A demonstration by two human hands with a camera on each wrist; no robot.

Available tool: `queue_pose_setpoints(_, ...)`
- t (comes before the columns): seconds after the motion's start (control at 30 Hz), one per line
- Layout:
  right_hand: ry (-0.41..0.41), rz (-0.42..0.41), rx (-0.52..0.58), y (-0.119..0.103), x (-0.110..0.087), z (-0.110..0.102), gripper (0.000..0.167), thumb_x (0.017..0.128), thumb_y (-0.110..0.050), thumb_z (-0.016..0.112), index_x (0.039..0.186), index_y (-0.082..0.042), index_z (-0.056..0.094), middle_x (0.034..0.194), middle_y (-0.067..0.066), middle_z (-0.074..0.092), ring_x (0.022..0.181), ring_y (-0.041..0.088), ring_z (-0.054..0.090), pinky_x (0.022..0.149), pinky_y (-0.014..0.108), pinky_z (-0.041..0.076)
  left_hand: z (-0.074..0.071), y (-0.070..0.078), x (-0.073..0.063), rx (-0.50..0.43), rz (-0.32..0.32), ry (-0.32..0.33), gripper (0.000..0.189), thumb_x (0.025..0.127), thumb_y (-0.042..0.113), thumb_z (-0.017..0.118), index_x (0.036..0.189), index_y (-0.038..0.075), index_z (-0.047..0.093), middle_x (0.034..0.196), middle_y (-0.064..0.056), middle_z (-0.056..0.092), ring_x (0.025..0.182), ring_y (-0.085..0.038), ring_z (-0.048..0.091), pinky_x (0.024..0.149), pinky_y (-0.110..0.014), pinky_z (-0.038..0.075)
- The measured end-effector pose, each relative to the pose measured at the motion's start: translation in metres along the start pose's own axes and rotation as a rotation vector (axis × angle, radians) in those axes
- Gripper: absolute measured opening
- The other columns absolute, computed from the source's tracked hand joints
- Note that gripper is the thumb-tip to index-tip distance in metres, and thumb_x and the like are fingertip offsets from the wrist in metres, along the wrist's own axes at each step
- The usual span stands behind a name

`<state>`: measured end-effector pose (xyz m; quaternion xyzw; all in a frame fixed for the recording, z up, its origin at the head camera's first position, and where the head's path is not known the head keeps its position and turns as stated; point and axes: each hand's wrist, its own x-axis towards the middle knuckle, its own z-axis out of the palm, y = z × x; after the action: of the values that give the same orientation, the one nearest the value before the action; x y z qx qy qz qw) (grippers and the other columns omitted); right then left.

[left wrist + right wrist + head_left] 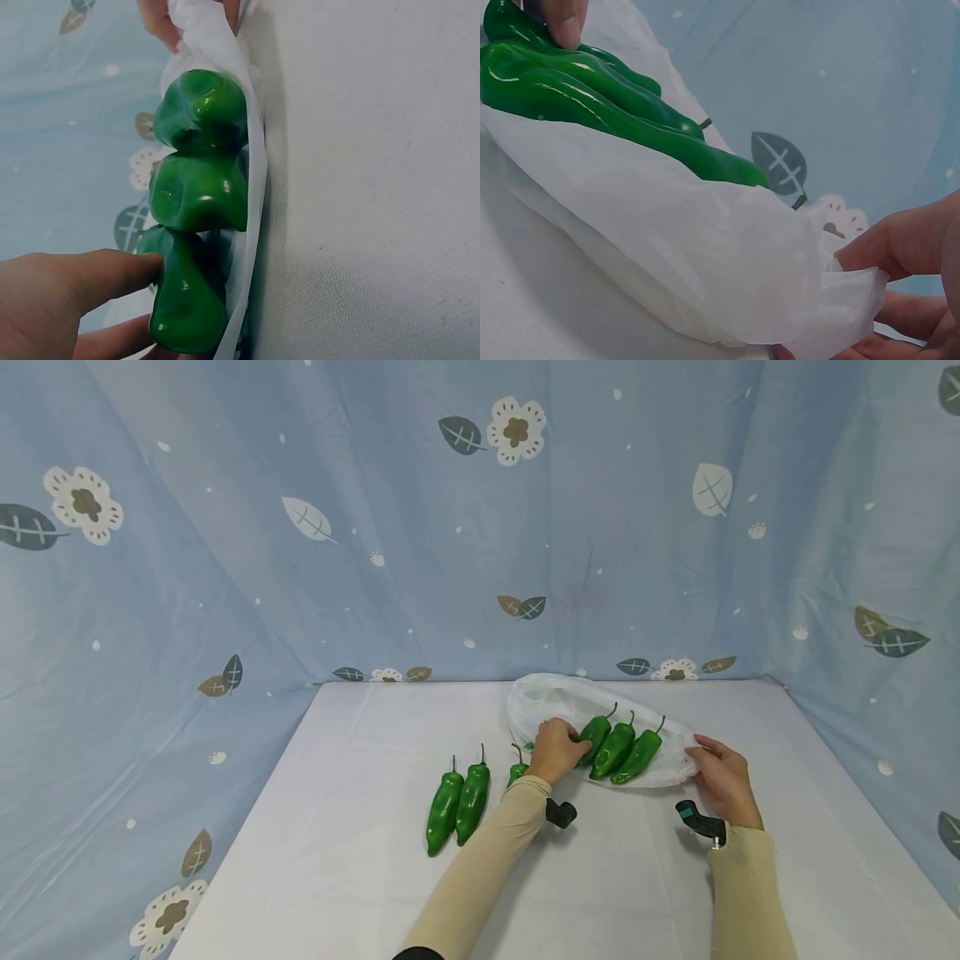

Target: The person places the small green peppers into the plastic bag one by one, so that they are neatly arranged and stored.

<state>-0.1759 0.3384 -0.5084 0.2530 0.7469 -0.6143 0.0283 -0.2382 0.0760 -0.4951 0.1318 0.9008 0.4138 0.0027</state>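
A white plastic bag [546,692] lies spread near the far edge of the table, with three green peppers side by side on it. My left hand [557,752] grips the leftmost of these, a shiny green pepper [187,300], between thumb and fingers. Next to it are a middle pepper [615,750] and a right-hand pepper [637,757], both with stems pointing away from me. With its thumb and fingers, my right hand [726,781] pinches the bag's gathered right end [847,300].
Two more green peppers, an outer one [445,814] and an inner one [472,802], lie on the white table [337,860] left of my left forearm. Another pepper [517,770] is partly hidden behind that sleeve. A blue patterned curtain [420,527] hangs behind and around the table.
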Motion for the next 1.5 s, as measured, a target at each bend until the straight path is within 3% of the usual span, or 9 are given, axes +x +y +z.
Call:
queue_pose_setpoints(0.27, 0.01, -0.009, -0.006, 0.0, -0.002, 0.001, 0.063, 0.108, -0.029, 0.046, 0.163, -0.004, 0.027, 0.163, 0.018, 0.033, 0.106, 0.007, 0.05, 0.072, 0.01, 0.048, -0.004, 0.002, -0.002, 0.019, -0.006, -0.028, 0.02, 0.092, 0.021, 0.08, 0.096, 0.002, 0.082, 0.09, -0.014, 0.08, 0.066, -0.014, 0.069, 0.064, -0.024, 0.056)
queue_pose_setpoints(0.53, -0.002, -0.006, -0.003, -0.001, -0.002, 0.0, 0.063, 0.109, -0.029, 0.046, 0.163, -0.004, 0.027, 0.163, 0.019, 0.033, 0.107, 0.007, 0.051, 0.071, 0.009, 0.049, -0.012, 0.002, -0.003, -0.019, 0.018, -0.029, 0.023, 0.094, 0.023, 0.077, 0.085, 0.002, 0.08, 0.055, -0.001, 0.061, 0.046, -0.005, 0.042, 0.052, -0.018, 0.037)
queue_pose_setpoints(0.63, -0.002, -0.002, -0.003, -0.001, -0.002, 0.0, 0.063, 0.109, -0.029, 0.046, 0.164, -0.004, 0.026, 0.164, 0.019, 0.032, 0.109, 0.008, 0.051, 0.071, 0.009, 0.048, -0.019, 0.002, -0.004, -0.022, 0.049, -0.016, 0.023, 0.094, 0.024, 0.077, 0.09, 0.002, 0.081, 0.061, -0.004, 0.067, 0.051, -0.005, 0.045, 0.055, -0.019, 0.041)
queue_pose_setpoints(0.73, -0.002, -0.005, -0.004, -0.002, -0.003, 0.0, 0.063, 0.109, -0.028, 0.045, 0.164, -0.004, 0.026, 0.165, 0.02, 0.031, 0.111, 0.008, 0.05, 0.07, 0.008, 0.048, -0.028, 0.003, -0.005, -0.022, 0.08, -0.012, 0.025, 0.095, 0.024, 0.076, 0.1, 0.0, 0.081, 0.084, -0.012, 0.078, 0.065, -0.008, 0.061, 0.066, -0.023, 0.052)
queue_pose_setpoints(0.87, -0.006, -0.009, -0.009, -0.003, -0.003, 0.001, 0.063, 0.109, -0.028, 0.045, 0.164, -0.004, 0.025, 0.166, 0.021, 0.03, 0.113, 0.01, 0.05, 0.07, 0.007, 0.047, -0.041, 0.003, -0.009, -0.022, 0.079, -0.036, 0.032, 0.096, 0.026, 0.075, 0.113, -0.001, 0.078, 0.107, -0.015, 0.079, 0.09, -0.019, 0.074, 0.08, -0.031, 0.06)
queue_pose_setpoints(1.17, 0.018, 0.007, -0.025, -0.002, -0.002, 0.001, 0.064, 0.108, -0.03, 0.045, 0.164, -0.005, 0.026, 0.165, 0.02, 0.031, 0.114, 0.014, 0.05, 0.07, 0.009, 0.047, -0.068, 0.005, -0.02, -0.031, 0.101, -0.007, 0.03, 0.096, 0.028, 0.075, 0.111, 0.002, 0.079, 0.106, -0.012, 0.079, 0.097, -0.022, 0.074, 0.081, -0.03, 0.061)
queue_pose_setpoints(1.5, 0.029, 0.005, -0.025, -0.003, -0.003, 0.001, 0.064, 0.108, -0.03, 0.047, 0.163, -0.004, 0.028, 0.161, 0.019, 0.034, 0.107, 0.012, 0.05, 0.071, 0.012, 0.048, -0.099, 0.001, -0.034, -0.079, 0.106, -0.031, 0.028, 0.098, 0.029, 0.072, 0.113, 0.005, 0.078, 0.108, -0.01, 0.078, 0.098, -0.021, 0.074, 0.084, -0.032, 0.061)
